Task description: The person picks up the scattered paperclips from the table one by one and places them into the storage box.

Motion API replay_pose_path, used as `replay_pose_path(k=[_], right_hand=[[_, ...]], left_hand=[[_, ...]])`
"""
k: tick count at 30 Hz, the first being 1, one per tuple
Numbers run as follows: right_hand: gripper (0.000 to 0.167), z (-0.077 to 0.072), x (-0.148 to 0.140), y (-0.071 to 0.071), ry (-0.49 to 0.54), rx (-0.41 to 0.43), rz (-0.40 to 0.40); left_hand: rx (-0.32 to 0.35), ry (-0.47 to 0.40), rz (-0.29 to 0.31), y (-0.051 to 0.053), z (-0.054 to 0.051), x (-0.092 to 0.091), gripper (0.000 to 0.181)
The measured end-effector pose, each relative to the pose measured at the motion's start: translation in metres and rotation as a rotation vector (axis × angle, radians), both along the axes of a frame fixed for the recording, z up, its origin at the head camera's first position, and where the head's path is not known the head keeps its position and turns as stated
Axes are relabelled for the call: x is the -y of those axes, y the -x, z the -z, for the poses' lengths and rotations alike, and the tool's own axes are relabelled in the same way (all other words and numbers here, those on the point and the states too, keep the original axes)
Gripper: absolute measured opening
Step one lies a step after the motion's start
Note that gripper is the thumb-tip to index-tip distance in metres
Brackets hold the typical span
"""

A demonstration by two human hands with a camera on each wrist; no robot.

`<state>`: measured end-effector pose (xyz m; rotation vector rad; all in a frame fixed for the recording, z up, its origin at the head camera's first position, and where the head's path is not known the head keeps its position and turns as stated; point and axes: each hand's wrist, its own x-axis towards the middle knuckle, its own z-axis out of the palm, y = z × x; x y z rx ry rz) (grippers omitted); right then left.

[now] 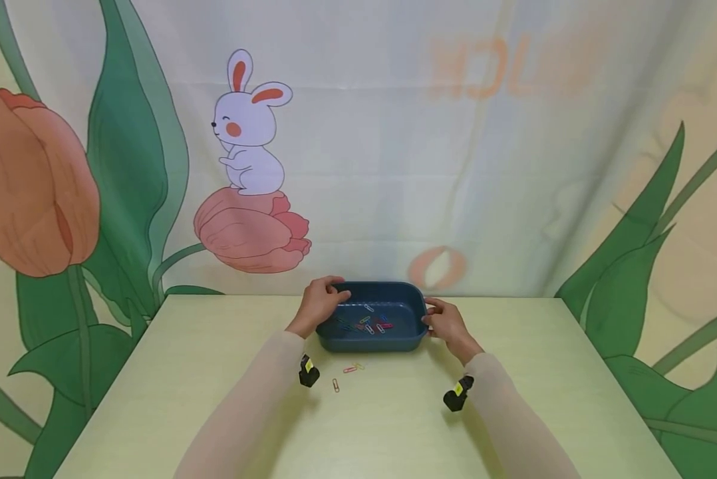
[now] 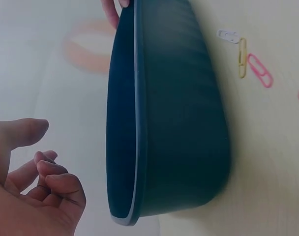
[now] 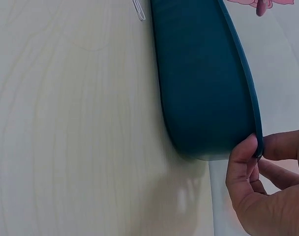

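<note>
A dark blue rectangular basin (image 1: 370,344) stands near the table's far edge, with several coloured paper clips (image 1: 369,328) on its floor. My right hand (image 1: 448,326) is at its right end; in the right wrist view the thumb and fingers (image 3: 244,152) pinch the basin's rim. My left hand (image 1: 319,306) is beside the basin's far left corner. In the left wrist view, that hand (image 2: 39,182) appears apart from the basin (image 2: 184,123), thumb extended, fingers loosely bent, nothing between them.
On the table in front of the basin lie a pink paper clip (image 1: 349,370), a yellow paper clip (image 1: 360,366) and an orange-red paper clip (image 1: 336,385). Behind the pale wood-look table (image 1: 394,426) hangs a curtain (image 1: 364,166) printed with a rabbit and tulips.
</note>
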<state>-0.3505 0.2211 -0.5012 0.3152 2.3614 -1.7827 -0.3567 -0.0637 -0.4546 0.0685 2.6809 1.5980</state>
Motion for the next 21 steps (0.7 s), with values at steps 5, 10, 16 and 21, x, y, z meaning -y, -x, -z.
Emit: replay_pose_path(k=[5,10,16,21], right_hand=[[0.052,0.001,0.0,-0.001,0.001,0.001,0.013],[0.052,0.0,-0.001,-0.001,0.0,-0.003,0.011],[0.052,-0.002,0.0,-0.002,0.006,0.002,0.006],[0.051,-0.002,0.0,-0.001,0.018,0.009,0.01]], left_hand=[[-0.045,0.015,0.039,-0.011,-0.001,0.004,0.039],[-0.084,0.007,0.067,-0.022,-0.003,0.008,0.038],[-0.115,0.011,0.098,-0.038,-0.008,0.012,0.037],[-0.137,0.018,0.123,-0.053,-0.01,0.015,0.036]])
